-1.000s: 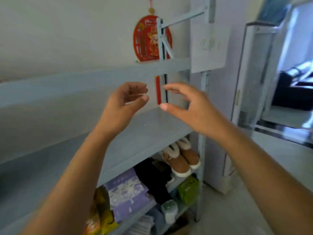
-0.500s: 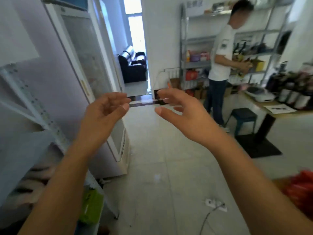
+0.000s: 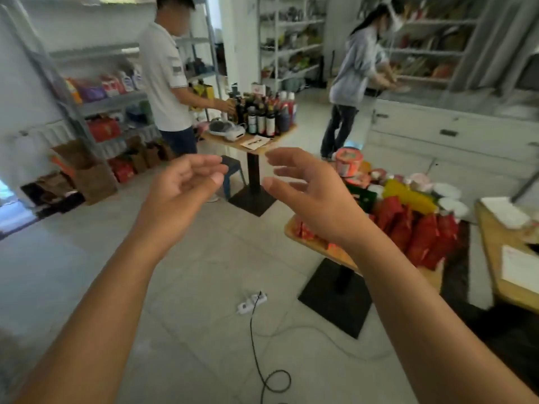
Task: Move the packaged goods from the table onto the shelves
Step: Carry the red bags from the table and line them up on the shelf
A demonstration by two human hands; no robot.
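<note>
Reaching phase by my read: both hands empty, so this looks like the fetch leg, not the place leg. Grip: left hand (image 3: 180,193) raised, fingers loosely curled, thumb apart from them, nothing between. The right hand (image 3: 315,199) is spread, fingers apart, holding nothing. It overlaps the table's near corner in view, no contact visible.

All packaged goods (image 3: 402,217) sit on the table (image 3: 329,252) at right:
- red pouches (image 3: 420,231) in a row along the near edge
- yellow pack (image 3: 408,196) behind them
- round tub (image 3: 348,161) at the far end
- white-lidded cups (image 3: 446,189) further right

Blurry, can't read labels. Pouches look soft/crinkly, prob light; I'd expect flop if pinched at one corner.

Next move needs: step closer, drop hands onto the pouches, take a bunch w/ both hands round the sides. Watch the power strip (image 3: 252,301) + cable on the floor toward the table, trip risk. Which shelf is the target: can't tell.
</note>
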